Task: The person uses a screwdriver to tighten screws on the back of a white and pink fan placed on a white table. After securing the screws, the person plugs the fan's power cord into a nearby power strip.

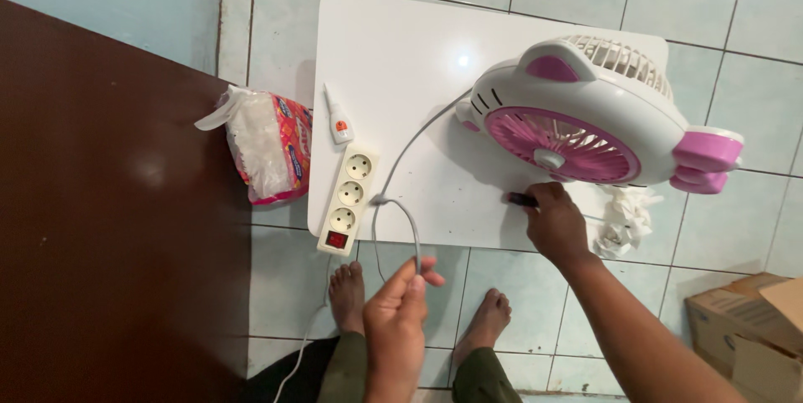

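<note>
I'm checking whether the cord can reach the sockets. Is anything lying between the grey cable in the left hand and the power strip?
Nothing visible: the left hand holds the grey cable just beside the power strip, whose sockets all look empty.

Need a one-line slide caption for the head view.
Left hand pinches a grey cord while right hand holds a dark plug beside a pink-and-white fan on a white table.

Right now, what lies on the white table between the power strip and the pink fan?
In the head view, only the fan's grey cord crosses the bare tabletop between the power strip and the fan.
</note>
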